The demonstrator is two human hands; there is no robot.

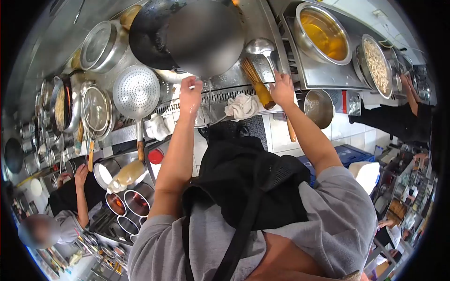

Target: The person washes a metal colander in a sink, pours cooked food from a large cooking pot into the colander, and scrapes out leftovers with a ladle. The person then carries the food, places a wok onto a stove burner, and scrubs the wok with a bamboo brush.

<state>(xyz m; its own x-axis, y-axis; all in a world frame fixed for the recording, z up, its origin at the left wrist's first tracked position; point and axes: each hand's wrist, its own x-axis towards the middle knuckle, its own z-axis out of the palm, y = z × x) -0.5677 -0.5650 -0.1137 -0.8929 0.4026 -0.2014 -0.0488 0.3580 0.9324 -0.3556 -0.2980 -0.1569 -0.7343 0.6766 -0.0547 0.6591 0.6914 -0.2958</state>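
My left hand (191,96) is closed, fingers curled, just below the near rim of a black wok (149,40). Whether it holds anything is hidden. A grey blur covers much of the wok's inside. My right hand (282,89) is closed around the shaft of a metal ladle (260,46), whose bowl rests on the steel stove top. The ladle's wooden handle end sticks out below my wrist. Just left of that hand lies a bamboo wok brush (257,84). Between my hands, a crumpled white cloth (242,107) lies on the stove's front edge.
A perforated skimmer (136,92) and mesh strainers (96,108) lie to the left, near a bottle (127,175) of pale sauce. At right stand a steel bowl of yellow liquid (323,35) and a bowl of pale shreds (376,65). Co-workers (80,206) are on both sides.
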